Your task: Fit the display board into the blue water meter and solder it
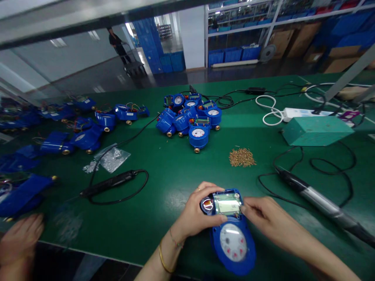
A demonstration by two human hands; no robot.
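A blue water meter (233,242) with a round white dial and an exposed circuit board (227,204) lies near the table's front edge. My left hand (195,210) grips its upper part from the left, fingers over the far rim and thumb across the near side of the board. At the board's right edge, my right hand (260,214) has its fingers pinched together; whatever they hold is hidden. Beyond the meter is a heap of small brass-coloured screws (241,157). An electric screwdriver (319,201) with a black-and-silver body rests to the right.
Several blue meters (198,132) are grouped ahead, and more (84,136) lie left. A black screwdriver (109,183) and a bag of clear parts (113,158) sit left. Another person's hand (22,238) is at far left. Cables surround a green box (318,131) and power strip (304,113).
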